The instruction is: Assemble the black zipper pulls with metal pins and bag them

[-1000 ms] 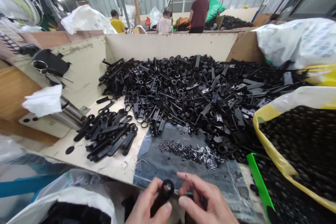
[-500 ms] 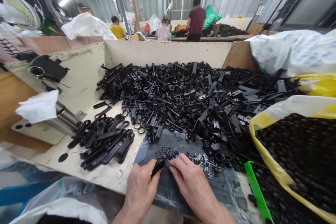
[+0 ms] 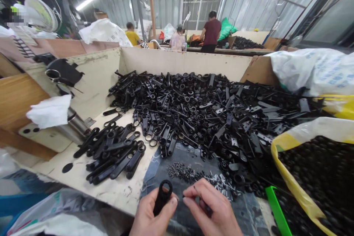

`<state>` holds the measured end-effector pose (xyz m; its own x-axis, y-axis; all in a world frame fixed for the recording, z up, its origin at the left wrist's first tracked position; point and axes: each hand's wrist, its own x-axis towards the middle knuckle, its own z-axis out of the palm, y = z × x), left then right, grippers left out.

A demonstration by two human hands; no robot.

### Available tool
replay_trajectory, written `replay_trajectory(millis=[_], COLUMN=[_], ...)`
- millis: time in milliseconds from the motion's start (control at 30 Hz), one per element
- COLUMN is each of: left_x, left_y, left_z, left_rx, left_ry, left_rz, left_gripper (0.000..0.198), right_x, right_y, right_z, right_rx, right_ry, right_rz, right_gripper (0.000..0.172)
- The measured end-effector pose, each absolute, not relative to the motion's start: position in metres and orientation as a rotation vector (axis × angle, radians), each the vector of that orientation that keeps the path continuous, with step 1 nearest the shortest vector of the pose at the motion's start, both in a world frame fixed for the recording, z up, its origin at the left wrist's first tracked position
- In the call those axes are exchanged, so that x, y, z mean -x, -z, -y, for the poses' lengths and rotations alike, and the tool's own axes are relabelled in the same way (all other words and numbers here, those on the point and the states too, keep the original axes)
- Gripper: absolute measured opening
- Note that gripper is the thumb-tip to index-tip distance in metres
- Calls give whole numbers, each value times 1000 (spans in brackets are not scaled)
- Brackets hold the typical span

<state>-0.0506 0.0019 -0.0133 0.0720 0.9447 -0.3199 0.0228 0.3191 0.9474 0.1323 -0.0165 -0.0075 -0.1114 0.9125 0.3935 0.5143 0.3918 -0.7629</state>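
Note:
My left hand (image 3: pixel 153 214) grips a black plastic strap-shaped part (image 3: pixel 162 196) upright, with its ring end on top. My right hand (image 3: pixel 212 208) pinches a thin dark pin (image 3: pixel 203 202) between thumb and fingers, a little to the right of that ring. Part of the pin is hidden by my fingers. Just beyond my hands, a scatter of small metal pins and black bits (image 3: pixel 190 174) lies on a dark mat (image 3: pixel 166 166). Neither hand touches the scatter.
A large heap of black plastic parts (image 3: pixel 193 114) fills a cream-walled bin (image 3: pixel 177 61), with a group of long black parts (image 3: pixel 113 153) at its left. At right, a yellow-edged bag (image 3: pixel 318 180) holds black round pieces. A green handle (image 3: pixel 278 212) stands nearby. Co-workers are far behind.
My hands have moved apart from being together at the ring of the part, and the part now stands upright in my left hand. The whole view has shifted slightly with my head.

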Motion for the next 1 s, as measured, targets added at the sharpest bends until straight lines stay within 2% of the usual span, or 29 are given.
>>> replay_trajectory(millis=[167,467,767,1000], left_x=[48,46,42,41], left_y=[17,13,10,8], left_z=[1,6,8,7], left_rx=[-1092,-1043,-1062,-1087], left_ry=[-873,-845,-821,-789], left_rz=[-1221,-1212,-1222,-1238], left_gripper=[58,59,55,39], right_x=[-136,-135,-137,-140], right_y=[10,12,12,10], right_z=[22,30,35,37], right_rx=[1225,1202,1194,1202], right_ry=[-548,-595,-615,-638], right_rz=[1819,1786,1750,1775], right_gripper=[13,13,13,16])
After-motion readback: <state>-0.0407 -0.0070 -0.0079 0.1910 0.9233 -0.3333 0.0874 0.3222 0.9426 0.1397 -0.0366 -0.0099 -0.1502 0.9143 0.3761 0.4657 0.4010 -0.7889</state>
